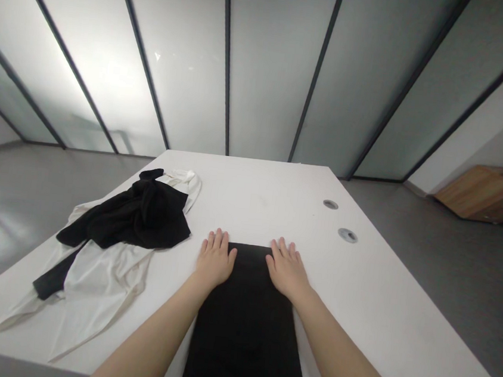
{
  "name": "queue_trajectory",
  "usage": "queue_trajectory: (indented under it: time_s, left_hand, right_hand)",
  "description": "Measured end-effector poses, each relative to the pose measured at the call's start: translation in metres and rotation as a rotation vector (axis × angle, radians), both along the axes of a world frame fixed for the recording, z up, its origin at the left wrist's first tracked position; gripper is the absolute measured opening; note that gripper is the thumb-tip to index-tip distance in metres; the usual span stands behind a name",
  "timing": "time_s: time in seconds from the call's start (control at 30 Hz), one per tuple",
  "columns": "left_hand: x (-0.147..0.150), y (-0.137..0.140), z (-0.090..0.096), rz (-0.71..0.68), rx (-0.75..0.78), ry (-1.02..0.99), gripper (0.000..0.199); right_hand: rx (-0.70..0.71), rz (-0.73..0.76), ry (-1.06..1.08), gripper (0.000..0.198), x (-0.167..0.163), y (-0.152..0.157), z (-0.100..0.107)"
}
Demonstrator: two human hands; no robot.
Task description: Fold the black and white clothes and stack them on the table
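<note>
A black cloth garment (246, 326) lies flat in a long rectangle on the white table, its near end running out of view at the bottom. My left hand (216, 260) rests flat on its far left corner, fingers stretched forward past the edge. On the far right corner lies my right hand (286, 270), also flat with the fingers apart. Neither hand grasps the cloth. The exact kind of garment cannot be made out.
At the left of the white table (250, 200), a crumpled black garment (141, 216) lies over a white garment (101, 287). Two round grommets (347, 235) are set in the tabletop at right. Frosted glass panels (273, 65) stand behind; a wooden cabinet (489, 192) is at far right.
</note>
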State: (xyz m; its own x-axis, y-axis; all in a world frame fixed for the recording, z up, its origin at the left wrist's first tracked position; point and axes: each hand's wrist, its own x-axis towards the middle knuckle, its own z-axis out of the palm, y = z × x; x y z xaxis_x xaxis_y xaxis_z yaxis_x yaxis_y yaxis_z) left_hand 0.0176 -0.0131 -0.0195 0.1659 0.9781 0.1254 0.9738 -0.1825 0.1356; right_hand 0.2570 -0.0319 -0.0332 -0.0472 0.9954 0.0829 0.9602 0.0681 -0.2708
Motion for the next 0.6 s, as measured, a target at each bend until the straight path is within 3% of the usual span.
queue_trajectory:
  time_s: [0.17, 0.4, 0.6]
  left_hand:
    - [-0.027, 0.018, 0.003, 0.078, 0.032, 0.008, 0.056]
    - [-0.044, 0.03, 0.023, -0.053, -0.003, -0.119, 0.032]
    - [-0.059, 0.037, 0.026, -0.2, -0.055, -0.324, 0.036]
  right_hand:
    - [0.086, -0.06, 0.02, 0.052, 0.016, 0.007, 0.001]
    - [0.172, -0.015, 0.045, 0.019, 0.018, 0.009, 0.018]
    - [0.213, -0.035, 0.035, 0.02, 0.023, 0.01, 0.018]
